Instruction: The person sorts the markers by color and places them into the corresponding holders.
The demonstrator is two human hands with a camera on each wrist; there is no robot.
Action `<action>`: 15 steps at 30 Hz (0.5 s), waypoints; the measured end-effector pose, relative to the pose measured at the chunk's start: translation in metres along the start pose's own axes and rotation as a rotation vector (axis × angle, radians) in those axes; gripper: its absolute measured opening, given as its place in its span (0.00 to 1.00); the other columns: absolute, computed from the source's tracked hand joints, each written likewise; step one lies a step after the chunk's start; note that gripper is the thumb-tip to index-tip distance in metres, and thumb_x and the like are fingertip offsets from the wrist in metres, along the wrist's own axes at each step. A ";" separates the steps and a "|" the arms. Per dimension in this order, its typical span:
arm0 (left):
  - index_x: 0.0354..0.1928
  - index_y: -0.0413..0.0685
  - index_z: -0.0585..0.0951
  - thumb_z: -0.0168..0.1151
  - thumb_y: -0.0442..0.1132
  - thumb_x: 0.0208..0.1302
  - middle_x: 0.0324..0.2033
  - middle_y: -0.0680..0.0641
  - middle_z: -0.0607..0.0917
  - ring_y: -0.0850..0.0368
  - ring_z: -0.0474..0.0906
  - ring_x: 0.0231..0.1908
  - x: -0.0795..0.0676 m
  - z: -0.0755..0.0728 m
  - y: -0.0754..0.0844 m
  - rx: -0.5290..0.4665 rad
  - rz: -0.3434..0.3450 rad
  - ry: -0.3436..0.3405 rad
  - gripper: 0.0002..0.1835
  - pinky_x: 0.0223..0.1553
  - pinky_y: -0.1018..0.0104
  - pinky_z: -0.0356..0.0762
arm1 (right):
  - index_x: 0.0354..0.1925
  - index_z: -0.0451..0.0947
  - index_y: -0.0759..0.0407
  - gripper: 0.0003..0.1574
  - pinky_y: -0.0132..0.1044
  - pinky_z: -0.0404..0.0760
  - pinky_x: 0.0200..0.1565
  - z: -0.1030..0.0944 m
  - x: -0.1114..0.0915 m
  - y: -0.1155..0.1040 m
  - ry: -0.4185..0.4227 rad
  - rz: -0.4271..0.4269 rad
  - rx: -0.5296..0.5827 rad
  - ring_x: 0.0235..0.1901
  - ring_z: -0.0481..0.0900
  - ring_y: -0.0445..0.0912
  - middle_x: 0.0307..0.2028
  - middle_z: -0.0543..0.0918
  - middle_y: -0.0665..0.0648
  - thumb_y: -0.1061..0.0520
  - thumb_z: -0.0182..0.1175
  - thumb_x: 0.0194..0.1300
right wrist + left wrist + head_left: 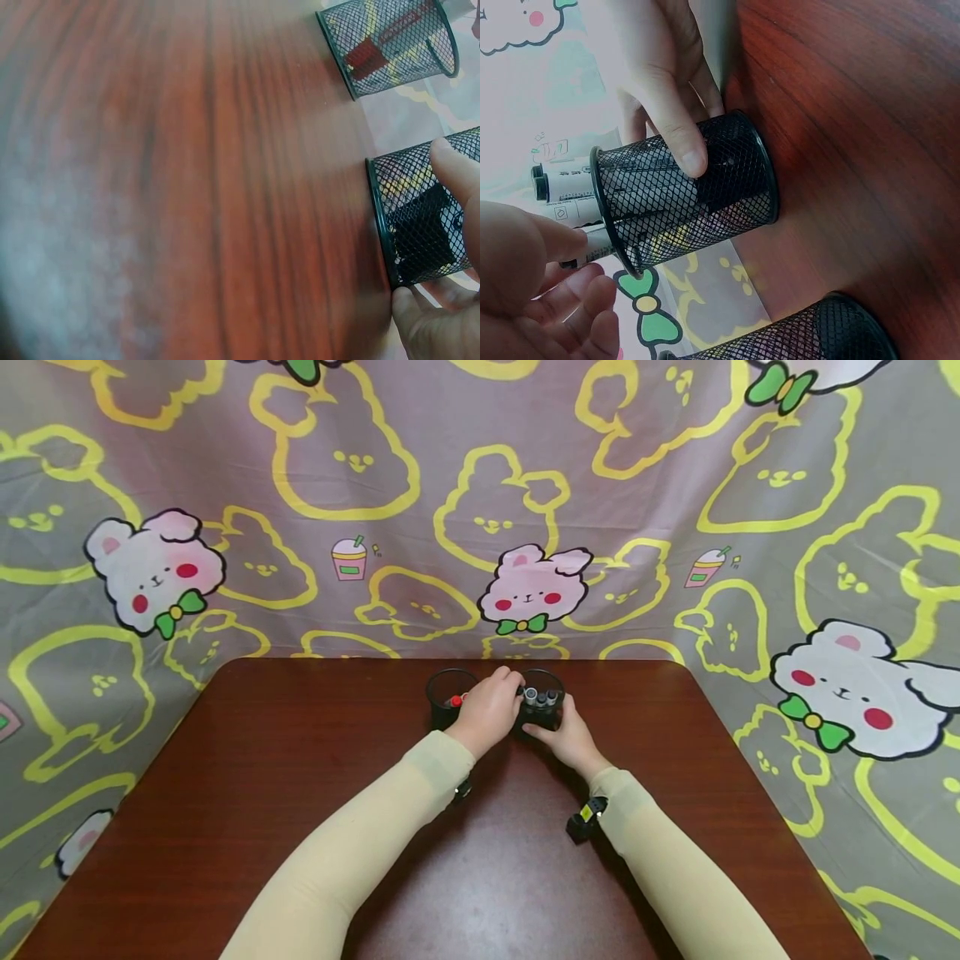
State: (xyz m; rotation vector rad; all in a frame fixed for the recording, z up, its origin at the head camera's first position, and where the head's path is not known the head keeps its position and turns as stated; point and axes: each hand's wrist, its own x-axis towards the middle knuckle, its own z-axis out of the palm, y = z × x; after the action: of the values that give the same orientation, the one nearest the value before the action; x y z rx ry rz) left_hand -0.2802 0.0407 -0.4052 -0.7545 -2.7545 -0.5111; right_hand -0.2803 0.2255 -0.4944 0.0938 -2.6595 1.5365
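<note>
Two black mesh pen cups stand side by side near the table's far edge. My right hand [573, 739] grips the right cup [682, 180] round its side, the thumb lying across the mesh. Several white markers with black ends [570, 184] poke out of that cup's top. At its rim, my left hand [540, 277] pinches one white marker [600, 241], whose lower part is inside the cup. The left cup [390, 45] holds a red marker [367, 58]; in the head view my left hand partly covers this cup.
The brown wooden table [300, 777] reaches back to a patterned curtain [420, 552] with cartoon rabbits, which hangs behind and on both sides. A small black camera [581, 822] is strapped to the right wrist.
</note>
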 end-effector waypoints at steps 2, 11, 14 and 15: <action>0.57 0.46 0.81 0.63 0.41 0.74 0.48 0.45 0.83 0.48 0.86 0.46 -0.001 0.000 0.000 0.000 -0.006 0.005 0.14 0.47 0.55 0.85 | 0.72 0.54 0.60 0.53 0.55 0.71 0.69 0.000 -0.001 -0.001 -0.003 0.001 0.002 0.69 0.72 0.59 0.68 0.72 0.67 0.50 0.75 0.62; 0.60 0.46 0.80 0.64 0.42 0.74 0.51 0.45 0.83 0.48 0.86 0.47 -0.006 -0.004 0.002 -0.004 -0.016 0.016 0.17 0.48 0.54 0.85 | 0.74 0.52 0.59 0.54 0.55 0.71 0.70 0.000 0.001 0.001 0.001 0.014 -0.004 0.70 0.70 0.60 0.70 0.70 0.67 0.49 0.75 0.63; 0.59 0.45 0.80 0.65 0.41 0.73 0.50 0.44 0.83 0.48 0.85 0.47 -0.010 -0.008 0.002 -0.020 0.003 0.035 0.17 0.48 0.56 0.85 | 0.73 0.53 0.60 0.54 0.56 0.71 0.69 0.000 0.001 0.001 0.005 0.014 -0.008 0.70 0.71 0.60 0.69 0.71 0.67 0.49 0.75 0.62; 0.59 0.44 0.80 0.65 0.41 0.73 0.50 0.44 0.83 0.49 0.85 0.47 -0.011 -0.010 0.002 -0.028 0.009 0.042 0.16 0.48 0.57 0.85 | 0.73 0.53 0.60 0.54 0.56 0.71 0.69 0.000 0.001 0.001 0.006 0.013 -0.008 0.70 0.71 0.61 0.69 0.71 0.68 0.49 0.75 0.62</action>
State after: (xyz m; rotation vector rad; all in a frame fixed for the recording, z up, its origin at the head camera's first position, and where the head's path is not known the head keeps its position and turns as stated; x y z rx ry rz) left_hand -0.2685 0.0331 -0.3995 -0.7532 -2.7091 -0.5587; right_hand -0.2816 0.2265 -0.4954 0.0714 -2.6663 1.5270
